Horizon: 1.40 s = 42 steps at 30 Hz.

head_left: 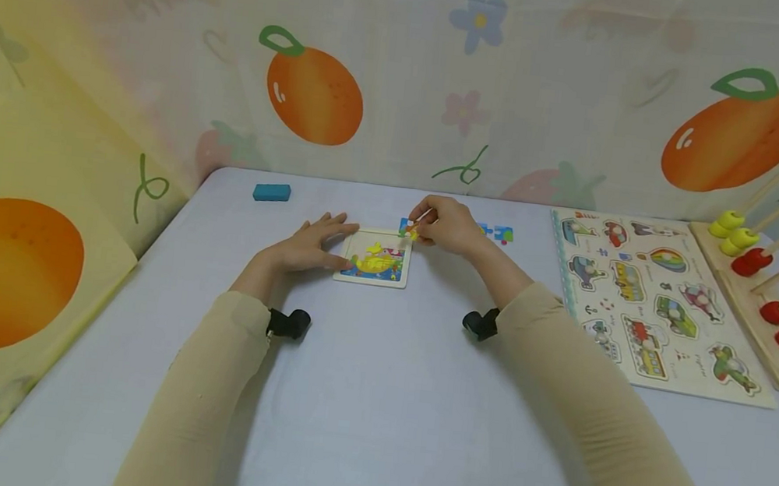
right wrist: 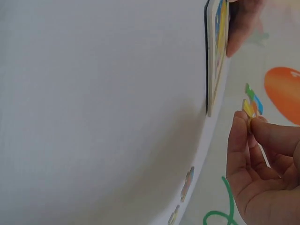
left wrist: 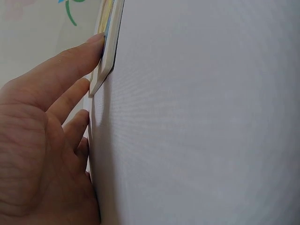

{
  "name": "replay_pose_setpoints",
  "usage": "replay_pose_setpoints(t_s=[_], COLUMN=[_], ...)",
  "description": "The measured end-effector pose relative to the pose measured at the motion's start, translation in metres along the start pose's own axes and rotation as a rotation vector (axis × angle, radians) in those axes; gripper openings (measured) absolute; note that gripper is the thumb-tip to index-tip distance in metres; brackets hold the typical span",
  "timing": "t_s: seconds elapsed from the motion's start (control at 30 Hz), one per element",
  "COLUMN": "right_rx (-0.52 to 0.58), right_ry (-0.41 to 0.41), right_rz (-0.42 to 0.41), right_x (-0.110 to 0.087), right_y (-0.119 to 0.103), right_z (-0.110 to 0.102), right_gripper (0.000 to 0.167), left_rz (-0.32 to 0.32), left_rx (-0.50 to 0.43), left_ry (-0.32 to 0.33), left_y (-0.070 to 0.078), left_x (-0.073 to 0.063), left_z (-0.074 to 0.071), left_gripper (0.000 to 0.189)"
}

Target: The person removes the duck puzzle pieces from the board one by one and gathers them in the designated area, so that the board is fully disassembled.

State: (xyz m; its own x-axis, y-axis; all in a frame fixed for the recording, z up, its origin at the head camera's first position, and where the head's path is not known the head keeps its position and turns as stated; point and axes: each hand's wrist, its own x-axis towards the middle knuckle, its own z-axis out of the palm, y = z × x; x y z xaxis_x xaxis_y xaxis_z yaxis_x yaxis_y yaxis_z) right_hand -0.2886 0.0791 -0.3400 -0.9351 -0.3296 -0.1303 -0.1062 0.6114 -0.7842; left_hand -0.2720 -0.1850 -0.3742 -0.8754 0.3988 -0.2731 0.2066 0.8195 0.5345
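A small jigsaw tray (head_left: pixel 406 270) with a light rim lies on the table, its lower part filled with blue and yellow pieces (head_left: pixel 376 264) that show a sea animal. My left hand (head_left: pixel 312 243) rests at its left side with fingers stretched. In the left wrist view, the thumb (left wrist: pixel 82 54) presses on the tray's corner. Between thumb and fingertips, my right hand (head_left: pixel 450 227) pinches a puzzle piece (right wrist: pixel 254 102) coloured green, blue and yellow. That piece is raised just off the tray's upper right corner.
Several loose puzzle pieces (head_left: pixel 503 234) lie behind my right hand. A teal block (head_left: pixel 271 192) sits at the back left. On the right are a vehicle picture board (head_left: pixel 620 296) and a wooden bead rack (head_left: pixel 769 326) with upright rods.
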Motion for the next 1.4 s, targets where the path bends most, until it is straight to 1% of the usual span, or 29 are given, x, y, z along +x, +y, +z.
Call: replay_pose_setpoints(t_s=[0.3,0.6,0.73,0.97,1.17,1.23,1.4], right_rx=[-0.008,0.018,0.025,0.093,0.122,0.128,0.128], right_ry=[0.020,0.030,0.017,-0.052,-0.056,-0.056,-0.030], right_rz=[0.014,0.051,0.086,0.171,0.210,0.221,0.246], right_x=[-0.003,-0.006,-0.009,-0.011,-0.011,-0.010,-0.009], right_y=[0.014,0.024,0.027,0.030,0.033,0.034,0.035], right_z=[-0.014,-0.028,-0.032,-0.035,-0.036,-0.036,-0.035], right_gripper=[0.020,0.022,0.023,0.025,0.027,0.027,0.024], left_rz=[0.012,0.015,0.006,0.011,0.012,0.021,0.020], left_rx=[-0.004,-0.003,-0.006,-0.007,-0.020,-0.024,-0.016], left_ry=[-0.002,-0.008,-0.015,-0.009,-0.006,-0.004,-0.007], left_y=[-0.001,-0.003,-0.003,-0.002,0.000,-0.001,-0.002], left_x=[0.001,0.002,0.002,0.000,-0.002,-0.002,-0.002], left_z=[0.000,-0.001,-0.001,-0.001,-0.002,-0.001,-0.001], left_gripper=[0.080,0.080,0.080,0.079,0.080,0.081,0.081])
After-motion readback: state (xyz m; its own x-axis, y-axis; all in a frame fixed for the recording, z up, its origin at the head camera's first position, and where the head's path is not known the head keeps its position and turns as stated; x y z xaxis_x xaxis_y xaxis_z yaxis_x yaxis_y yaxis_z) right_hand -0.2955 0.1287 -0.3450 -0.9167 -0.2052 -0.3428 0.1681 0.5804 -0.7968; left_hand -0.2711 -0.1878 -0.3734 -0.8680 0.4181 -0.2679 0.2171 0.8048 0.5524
